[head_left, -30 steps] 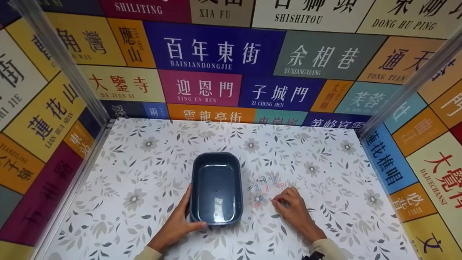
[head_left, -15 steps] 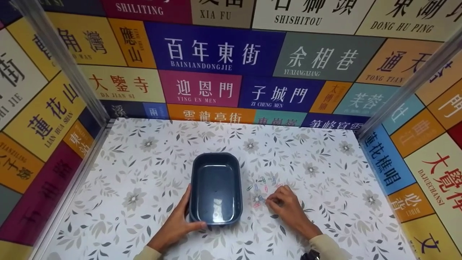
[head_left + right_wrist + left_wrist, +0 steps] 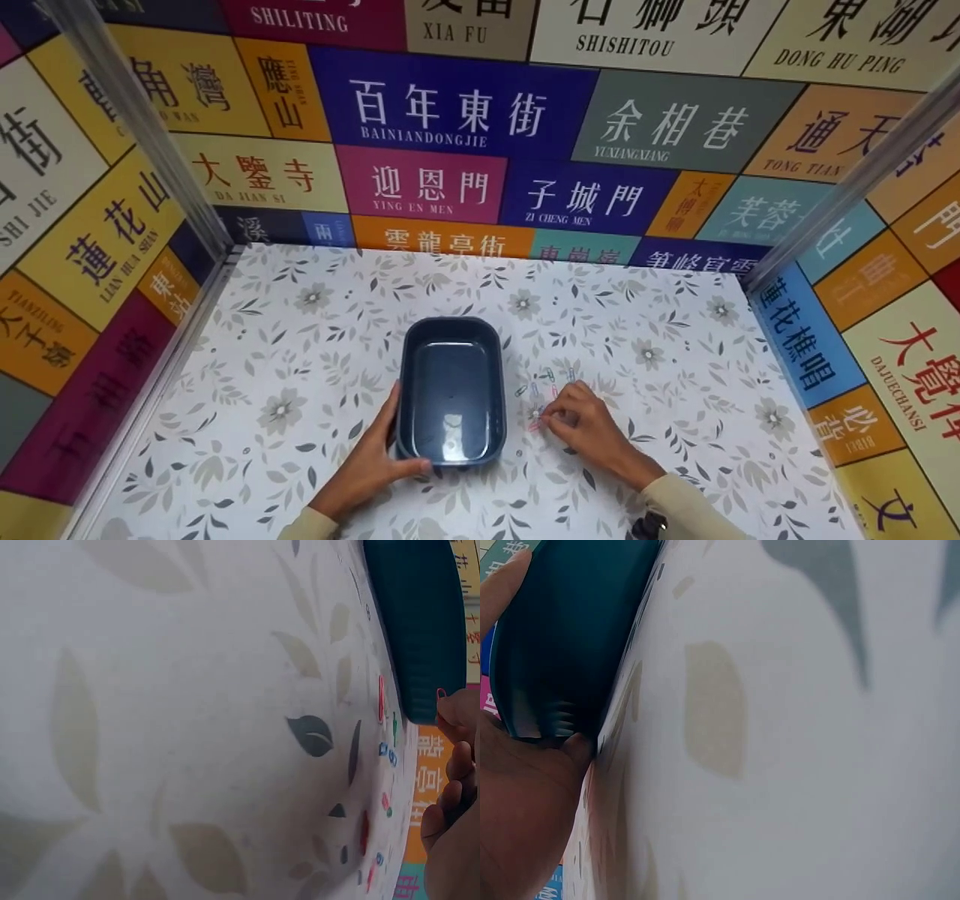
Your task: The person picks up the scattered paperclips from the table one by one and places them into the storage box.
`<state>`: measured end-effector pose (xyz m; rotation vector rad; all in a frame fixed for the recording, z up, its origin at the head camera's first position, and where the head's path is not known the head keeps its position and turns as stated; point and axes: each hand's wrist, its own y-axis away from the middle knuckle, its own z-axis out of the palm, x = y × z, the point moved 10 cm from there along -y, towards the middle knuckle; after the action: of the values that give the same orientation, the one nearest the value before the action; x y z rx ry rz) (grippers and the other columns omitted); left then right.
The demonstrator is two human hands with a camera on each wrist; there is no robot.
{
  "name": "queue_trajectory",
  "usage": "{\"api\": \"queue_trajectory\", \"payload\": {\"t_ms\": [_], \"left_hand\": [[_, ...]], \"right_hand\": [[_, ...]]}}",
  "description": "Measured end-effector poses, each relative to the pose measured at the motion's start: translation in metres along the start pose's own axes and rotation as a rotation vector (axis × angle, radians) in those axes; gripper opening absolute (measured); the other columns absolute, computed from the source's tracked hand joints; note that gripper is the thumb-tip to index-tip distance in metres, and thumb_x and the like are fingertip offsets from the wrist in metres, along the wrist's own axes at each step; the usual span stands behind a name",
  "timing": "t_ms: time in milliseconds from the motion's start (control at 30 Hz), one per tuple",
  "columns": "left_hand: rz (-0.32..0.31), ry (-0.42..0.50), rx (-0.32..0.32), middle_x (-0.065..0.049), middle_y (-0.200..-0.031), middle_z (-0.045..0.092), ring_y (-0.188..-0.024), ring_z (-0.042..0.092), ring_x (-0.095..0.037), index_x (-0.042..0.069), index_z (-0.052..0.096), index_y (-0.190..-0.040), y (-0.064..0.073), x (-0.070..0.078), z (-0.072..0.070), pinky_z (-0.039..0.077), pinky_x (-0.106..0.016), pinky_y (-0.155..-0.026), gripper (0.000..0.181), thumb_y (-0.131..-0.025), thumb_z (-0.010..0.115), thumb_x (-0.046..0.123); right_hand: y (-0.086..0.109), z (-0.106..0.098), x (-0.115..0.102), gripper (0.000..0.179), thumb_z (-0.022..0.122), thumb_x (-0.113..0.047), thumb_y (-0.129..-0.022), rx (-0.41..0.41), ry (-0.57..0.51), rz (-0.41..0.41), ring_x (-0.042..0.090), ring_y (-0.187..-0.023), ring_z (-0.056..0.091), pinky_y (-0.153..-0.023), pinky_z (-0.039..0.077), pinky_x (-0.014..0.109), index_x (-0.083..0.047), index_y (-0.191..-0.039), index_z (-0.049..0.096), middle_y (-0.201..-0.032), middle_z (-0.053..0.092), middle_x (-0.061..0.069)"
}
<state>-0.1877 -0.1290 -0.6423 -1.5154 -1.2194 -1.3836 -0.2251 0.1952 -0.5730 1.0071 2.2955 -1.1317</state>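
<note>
A dark blue plastic tub [image 3: 450, 375], bare inside, stands on the table. My left hand [image 3: 367, 465] grips its near left corner, thumb at the front wall and fingers along the left side. Right of the tub, my right hand [image 3: 596, 431] pinches a small red paper clip [image 3: 441, 694] between thumb and fingertip; the other fingers are curled in. Loose paper clips lie beside this hand, among them a green clip [image 3: 550, 373] and a dark green clip [image 3: 521, 391]. The hand covers part of the group in the head view.
The table [image 3: 360, 292] has a white cover printed with grey leaves and flowers. Panels with large coloured lettering [image 3: 457, 105] enclose it at the back and both sides. Metal posts [image 3: 847, 157] stand at the corners. A dark watch [image 3: 649, 525] sits on the right wrist.
My right hand has moved a little left, over the clips and closer to the tub, its fingers still pinched. The left hand and the tub have stayed in place.
</note>
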Motion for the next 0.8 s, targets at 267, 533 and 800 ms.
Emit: {"api": "queue_trajectory", "payload": {"t_ms": [267,533,800], "left_hand": [[0.014,0.002,0.001,-0.005,-0.185,0.002,-0.168,0.012,-0.029,0.018,-0.001,-0.179,0.0,0.001,0.001,0.022,-0.013,-0.122,0.14,-0.082,0.1,0.02],[0.02,-0.002,0.007,-0.006,-0.185,0.003,-0.168,0.013,-0.029,0.017,0.0,-0.179,0.0,0.001,0.001,0.021,-0.014,-0.123,0.141,-0.081,0.101,0.019],[0.019,0.028,0.0,-0.006,-0.185,0.002,-0.168,0.013,-0.03,0.019,-0.001,-0.179,0.0,0.001,0.001,0.026,-0.015,-0.122,0.139,-0.083,0.1,0.018]], "right_hand": [[-0.017,0.005,-0.013,0.018,0.089,0.005,-0.084,-0.061,0.027,-0.041,0.015,-0.088,0.056,-0.078,0.049,0.026,-0.012,-0.088,0.083,-0.087,0.063,-0.001],[-0.033,0.007,-0.025,0.017,0.089,0.003,-0.085,-0.072,0.044,-0.077,0.015,-0.089,0.057,-0.08,0.051,0.028,-0.013,-0.089,0.084,-0.086,0.063,-0.002],[-0.043,0.015,-0.038,0.011,0.089,-0.002,-0.092,-0.125,0.019,-0.125,0.013,-0.085,0.051,-0.077,0.045,0.025,-0.013,-0.092,0.085,-0.085,0.062,0.001]]}}
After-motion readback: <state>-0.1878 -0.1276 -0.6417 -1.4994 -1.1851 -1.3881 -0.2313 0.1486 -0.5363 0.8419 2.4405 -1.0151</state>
